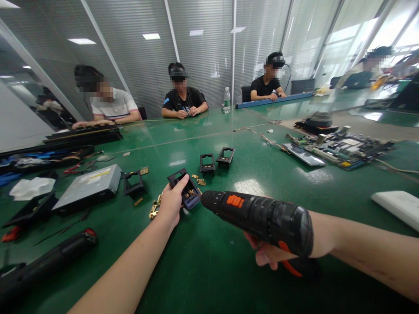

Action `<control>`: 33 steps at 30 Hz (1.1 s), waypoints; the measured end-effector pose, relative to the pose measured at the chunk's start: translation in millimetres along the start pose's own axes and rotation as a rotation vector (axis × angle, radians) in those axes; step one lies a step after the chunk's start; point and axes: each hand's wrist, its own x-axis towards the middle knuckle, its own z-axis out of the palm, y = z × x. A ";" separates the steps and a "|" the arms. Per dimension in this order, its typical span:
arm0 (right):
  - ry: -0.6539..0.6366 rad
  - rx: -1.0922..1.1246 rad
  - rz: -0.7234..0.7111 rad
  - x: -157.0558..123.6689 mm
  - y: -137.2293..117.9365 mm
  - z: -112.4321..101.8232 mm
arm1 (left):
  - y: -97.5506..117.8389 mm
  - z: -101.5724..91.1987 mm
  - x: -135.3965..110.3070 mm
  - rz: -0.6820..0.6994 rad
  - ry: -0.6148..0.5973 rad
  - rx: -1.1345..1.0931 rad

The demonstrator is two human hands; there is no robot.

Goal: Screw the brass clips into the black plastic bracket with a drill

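My right hand (273, 253) is wrapped round the grip of a black electric screwdriver (258, 216) with orange buttons. Its tip points left at a small black plastic frame part (185, 188) with brass contacts inside. My left hand (172, 203) is closed on that part and steadies it on the green table (209, 261). Loose brass pieces (155, 208) lie just left of my left hand. Two more black frames (216, 160) stand a little farther back, with another black frame (133, 184) to the left.
A grey optical drive (87, 188) and a second black screwdriver (49, 259) lie at left. A circuit board (340, 150) lies at right, a white box (397, 205) beyond it. Three people sit across the table and a fourth at far right; a water bottle (227, 99) stands there.
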 end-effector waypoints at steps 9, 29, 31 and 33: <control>-0.029 -0.038 -0.045 0.7 -0.7 -0.4 | 0.9 0.2 -1.0 -0.003 -0.005 0.008; 0.026 0.000 -0.059 1.0 4.9 -1.5 | 1.6 1.2 -1.5 -0.011 -0.005 0.004; 0.038 0.012 -0.055 2.2 6.3 -1.6 | 1.2 0.9 -1.1 -0.010 -0.003 0.007; 0.037 0.022 -0.042 3.0 5.8 -1.0 | 0.6 0.6 -0.5 -0.004 0.000 0.007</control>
